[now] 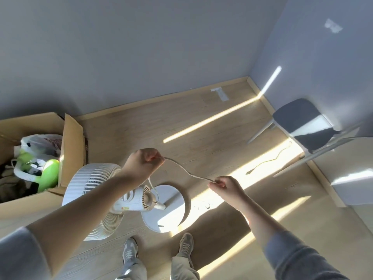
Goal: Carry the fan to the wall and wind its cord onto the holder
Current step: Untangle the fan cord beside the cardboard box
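A white standing fan (92, 190) stands on the wood floor just in front of my feet, its round base (167, 209) to the right of the ribbed head. Its pale cord (187, 172) runs up from the back of the motor housing to my left hand (145, 162), which is closed around it. From there the cord sags across to my right hand (224, 184), which pinches it between the fingers. Both hands are raised above the fan. The cord's far end trails over the floor towards the plug (250, 172) in the sunlit patch. I cannot make out the cord holder.
An open cardboard box (70, 142) with bags and a green object stands at the left by the grey wall (141, 57). A grey chair (300, 122) stands in the right corner. My two shoes (157, 251) are at the bottom.
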Motion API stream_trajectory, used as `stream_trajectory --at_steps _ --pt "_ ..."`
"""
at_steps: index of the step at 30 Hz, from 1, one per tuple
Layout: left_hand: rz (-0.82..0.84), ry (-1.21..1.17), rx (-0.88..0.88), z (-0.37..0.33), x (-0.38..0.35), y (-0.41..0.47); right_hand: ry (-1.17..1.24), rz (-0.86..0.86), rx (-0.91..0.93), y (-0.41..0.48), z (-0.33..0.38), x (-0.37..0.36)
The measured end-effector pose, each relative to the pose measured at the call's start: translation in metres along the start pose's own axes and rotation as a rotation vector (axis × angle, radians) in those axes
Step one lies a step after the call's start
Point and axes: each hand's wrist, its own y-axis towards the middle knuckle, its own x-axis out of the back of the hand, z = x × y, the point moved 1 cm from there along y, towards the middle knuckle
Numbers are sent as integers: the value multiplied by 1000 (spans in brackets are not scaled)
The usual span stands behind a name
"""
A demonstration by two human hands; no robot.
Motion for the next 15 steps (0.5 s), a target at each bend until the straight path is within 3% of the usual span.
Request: stream_trajectory --at_steps 3,9,15 --pt "-79 36 38 9 5 4 132 -108 -12 -10 1 24" --pt "-168 51 83 27 21 -1 -268 -239 116 -24 6 44" --pt "-170 77 27 39 35 -8 -48 -236 -33 -30 33 51"
